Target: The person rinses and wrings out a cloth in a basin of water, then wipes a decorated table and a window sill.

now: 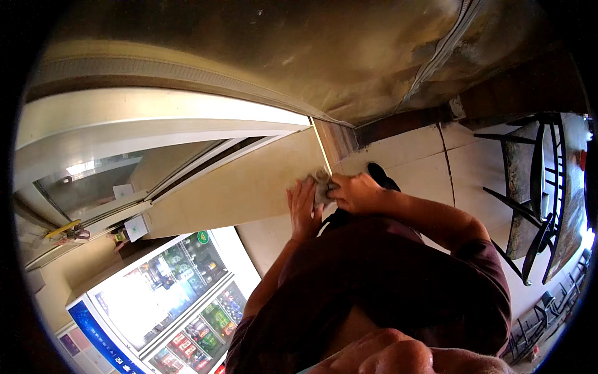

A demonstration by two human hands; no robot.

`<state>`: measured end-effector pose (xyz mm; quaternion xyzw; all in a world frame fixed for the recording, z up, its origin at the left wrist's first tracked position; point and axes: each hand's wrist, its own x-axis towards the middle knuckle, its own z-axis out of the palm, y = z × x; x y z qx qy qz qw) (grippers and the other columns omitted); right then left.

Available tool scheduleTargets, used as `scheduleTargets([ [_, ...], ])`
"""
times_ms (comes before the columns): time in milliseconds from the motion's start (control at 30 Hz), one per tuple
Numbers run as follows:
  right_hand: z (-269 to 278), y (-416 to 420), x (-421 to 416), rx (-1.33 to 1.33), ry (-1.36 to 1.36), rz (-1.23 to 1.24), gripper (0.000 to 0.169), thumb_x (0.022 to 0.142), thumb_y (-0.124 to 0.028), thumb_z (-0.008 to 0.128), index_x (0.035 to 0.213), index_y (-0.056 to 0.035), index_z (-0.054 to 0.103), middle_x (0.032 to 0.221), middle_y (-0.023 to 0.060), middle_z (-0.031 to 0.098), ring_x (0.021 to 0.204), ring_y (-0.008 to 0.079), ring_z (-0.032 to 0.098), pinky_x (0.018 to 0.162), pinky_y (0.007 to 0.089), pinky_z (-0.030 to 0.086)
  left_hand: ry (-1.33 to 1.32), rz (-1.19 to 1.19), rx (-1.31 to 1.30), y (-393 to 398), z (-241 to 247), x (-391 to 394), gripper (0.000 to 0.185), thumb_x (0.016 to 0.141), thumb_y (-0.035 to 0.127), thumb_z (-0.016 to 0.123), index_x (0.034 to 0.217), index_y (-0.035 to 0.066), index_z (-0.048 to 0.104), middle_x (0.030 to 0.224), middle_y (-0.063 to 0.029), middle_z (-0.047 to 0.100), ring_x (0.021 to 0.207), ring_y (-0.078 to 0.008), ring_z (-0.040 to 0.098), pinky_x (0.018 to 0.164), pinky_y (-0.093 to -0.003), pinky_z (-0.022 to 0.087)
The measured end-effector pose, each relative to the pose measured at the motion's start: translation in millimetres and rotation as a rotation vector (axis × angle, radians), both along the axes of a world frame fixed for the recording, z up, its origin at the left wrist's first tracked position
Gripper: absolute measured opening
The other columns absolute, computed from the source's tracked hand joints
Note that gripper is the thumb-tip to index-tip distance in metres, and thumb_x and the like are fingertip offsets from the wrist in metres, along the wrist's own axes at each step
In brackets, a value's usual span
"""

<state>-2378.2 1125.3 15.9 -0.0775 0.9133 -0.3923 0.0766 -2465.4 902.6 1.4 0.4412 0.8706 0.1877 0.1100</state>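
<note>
Both hands meet in front of my body at the near end of a beige panel point(243, 182) with a pale edge strip. My left hand point(303, 205) lies with its fingers extended against a crumpled greyish cloth point(321, 189). On the other side, my right hand point(352, 191) has its fingers curled round the cloth's edge. The cloth is bunched between the two hands, close to the light edge strip point(321, 145) of the panel. The fingertips of my right hand are partly hidden by the cloth.
A glass-door drinks refrigerator point(187, 290) stands at the lower left. A white-framed sliding window point(117, 173) is at the left. Dark chairs point(528, 201) and a table point(572, 187) stand at the right on the tiled floor point(411, 163). A black shoe point(380, 175) shows beyond my right hand.
</note>
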Motion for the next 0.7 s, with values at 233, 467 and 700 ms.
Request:
scheduleTargets([
  [233, -16.7, -13.8, -55.4, 0.203, 0.196, -0.181, 0.021, 0.083, -0.019, 0.066, 0.098, -0.0062, 0.072, 0.111, 0.0108, 0.059, 0.095, 0.0258, 0.064, 0.083, 0.0391, 0.054, 0.085, 0.1, 0.045, 23.7, -8.3, -47.9, 0.061, 0.091, 0.01, 0.053, 0.15, 0.003, 0.038, 0.158, -0.015, 0.035, 0.148, -0.0437, 0.022, 0.12, -0.0609, 0.012],
  [467, -21.1, -20.0, -77.4, 0.273, 0.505, -0.328, 0.021, 0.075, -0.01, 0.063, 0.095, -0.004, 0.067, 0.117, 0.011, 0.057, 0.12, 0.0303, 0.052, 0.105, 0.0417, 0.044, 0.095, 0.248, 0.299, 27.4, -30.7, -60.3, 0.048, 0.085, 0.005, 0.064, 0.132, -0.002, 0.056, 0.146, -0.0237, 0.043, 0.139, -0.0434, 0.037, 0.117, -0.0581, 0.024],
  [700, -32.2, -34.7, -4.9, -0.079, 0.468, -0.077, 0.026, 0.072, -0.007, 0.064, 0.096, -0.0014, 0.07, 0.121, 0.0117, 0.059, 0.129, 0.0339, 0.05, 0.104, 0.0441, 0.046, -0.025, 0.089, 0.187, -33.7, -11.8, 8.0, 0.04, 0.085, 0.003, 0.061, 0.124, -0.003, 0.06, 0.147, -0.0216, 0.047, 0.139, -0.0445, 0.039, 0.117, -0.0586, 0.025],
])
